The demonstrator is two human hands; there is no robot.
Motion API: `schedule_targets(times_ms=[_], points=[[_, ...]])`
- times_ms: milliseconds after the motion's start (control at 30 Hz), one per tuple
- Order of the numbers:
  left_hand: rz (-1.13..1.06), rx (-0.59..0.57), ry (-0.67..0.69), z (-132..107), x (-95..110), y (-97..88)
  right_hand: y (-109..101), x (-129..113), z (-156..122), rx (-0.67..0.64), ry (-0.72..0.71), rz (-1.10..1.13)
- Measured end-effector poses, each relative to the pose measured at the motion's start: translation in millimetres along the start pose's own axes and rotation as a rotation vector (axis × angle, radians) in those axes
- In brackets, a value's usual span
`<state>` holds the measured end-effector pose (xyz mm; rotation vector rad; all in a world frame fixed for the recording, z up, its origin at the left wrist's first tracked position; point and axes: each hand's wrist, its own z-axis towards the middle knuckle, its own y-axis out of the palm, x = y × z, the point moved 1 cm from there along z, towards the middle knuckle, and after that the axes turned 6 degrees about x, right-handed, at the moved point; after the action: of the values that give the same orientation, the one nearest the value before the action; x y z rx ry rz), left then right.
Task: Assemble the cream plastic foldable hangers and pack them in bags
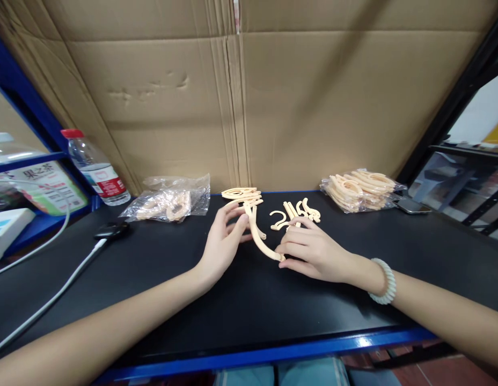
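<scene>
My left hand [222, 241] pinches the upper end of a curved cream plastic piece [260, 240] over the black tabletop [152, 279]. The fingers of my right hand [311, 252] are closed on the lower end of the same piece, and that wrist wears a white bead bracelet [383, 281]. Just behind my hands lie a small stack of cream curved pieces [241, 194] and several loose cream hooks [295, 213].
A clear bag of cream pieces [168, 203] lies at the back left, and a fuller bag [359, 190] at the back right. A water bottle [96, 169] stands far left. A white cable [56, 295] with a black plug [112, 230] crosses the left side. Cardboard [249, 96] forms the back wall.
</scene>
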<state>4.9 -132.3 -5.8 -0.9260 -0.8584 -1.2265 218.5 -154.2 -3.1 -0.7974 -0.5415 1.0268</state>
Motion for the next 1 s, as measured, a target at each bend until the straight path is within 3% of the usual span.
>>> schedule_targets(times_ms=[67,100,167,233,467,667,1000], points=[[0.206,-0.001,0.357,-0.2,4.4,-3.0,0.0,1.8,-1.7,0.040,0.039,-0.020],[0.337,-0.060,0.560,-1.3,7.1,-3.5,0.3,2.3,-2.7,0.051,0.053,-0.029],[0.576,-0.271,0.921,-5.5,11.0,-2.3,1.4,2.6,-4.5,0.053,0.071,-0.046],[0.725,-0.444,1.115,-10.1,12.7,-0.1,2.6,1.5,-5.3,0.045,0.067,-0.066],[0.884,-0.450,1.117,-12.4,13.0,4.9,4.4,-6.2,-2.3,0.062,0.030,-0.050],[0.879,-0.606,1.077,-12.8,8.7,4.4,7.3,-7.8,-3.9,0.040,-0.003,-0.064],[0.785,-0.634,1.007,-15.9,8.4,6.2,8.4,-4.2,-1.2,0.015,0.135,0.253]])
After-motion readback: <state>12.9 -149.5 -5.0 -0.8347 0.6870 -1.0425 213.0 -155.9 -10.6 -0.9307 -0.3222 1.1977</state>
